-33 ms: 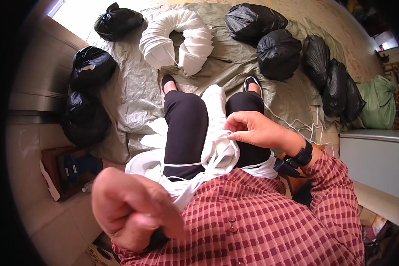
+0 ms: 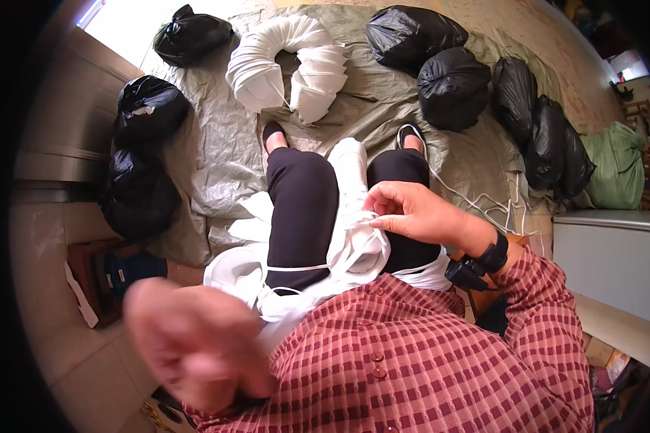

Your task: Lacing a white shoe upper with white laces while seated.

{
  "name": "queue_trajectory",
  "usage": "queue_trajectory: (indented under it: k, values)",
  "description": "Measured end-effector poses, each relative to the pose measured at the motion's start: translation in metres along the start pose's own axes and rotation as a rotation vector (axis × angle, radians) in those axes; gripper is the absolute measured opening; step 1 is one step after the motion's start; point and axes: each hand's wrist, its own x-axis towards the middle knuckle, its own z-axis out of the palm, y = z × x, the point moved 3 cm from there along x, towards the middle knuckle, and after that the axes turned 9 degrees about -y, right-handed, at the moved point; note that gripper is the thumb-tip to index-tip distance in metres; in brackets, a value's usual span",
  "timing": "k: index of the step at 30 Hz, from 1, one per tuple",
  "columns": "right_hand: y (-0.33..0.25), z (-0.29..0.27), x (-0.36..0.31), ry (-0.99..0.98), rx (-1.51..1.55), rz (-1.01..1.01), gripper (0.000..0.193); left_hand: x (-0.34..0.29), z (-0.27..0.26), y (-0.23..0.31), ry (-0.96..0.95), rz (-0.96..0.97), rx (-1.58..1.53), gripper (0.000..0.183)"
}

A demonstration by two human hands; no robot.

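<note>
Between my thighs stands a long white fabric roll [image 2: 350, 169], with loose white straps [image 2: 354, 249] bunched at its near end. My right hand [image 2: 415, 213] pinches the white strap at this bunch, thumb and forefinger together. At the lower left, my left hand [image 2: 198, 343] is smeared by motion, its fingers curled. A white band runs from my lap to behind its fingers, so the exact grip is hidden. White cupped pieces [image 2: 235, 270] lie by my left thigh, a thin cord crossing the thigh from them.
A curved stack of white pieces [image 2: 289, 36] lies on the grey sheet [image 2: 224, 137] ahead. Several black bags [image 2: 455, 90] stand around it. At the right are a green sack [image 2: 615, 166], a white box [image 2: 610, 260] and tangled white cord [image 2: 509, 209].
My left hand has moved a little left and blurred, and the straps between it and my lap have shifted. My right hand stays nearly in place at the bunch.
</note>
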Motion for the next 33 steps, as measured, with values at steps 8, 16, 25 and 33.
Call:
queue_trajectory:
  k: [8, 16, 25, 33]
  values:
    - [-0.020, 0.039, -0.029, 0.352, -0.618, -0.367, 0.048, -0.109, -0.012, 0.075, 0.630, 0.029, 0.241, 0.026]
    - [-0.015, 0.056, -0.022, 0.245, 0.097, -0.371, 0.009, 0.052, 0.001, 0.001, 0.555, -0.105, 0.175, 0.034]
    - [-0.057, 0.010, -0.037, 0.396, 0.898, -0.489, 0.029, 0.008, 0.080, -0.126, 0.085, -0.458, 0.716, 0.046]
    - [0.002, -0.050, -0.090, 0.548, 1.001, -0.262, 0.024, -0.064, 0.033, -0.136, 0.558, -0.612, -0.210, 0.030]
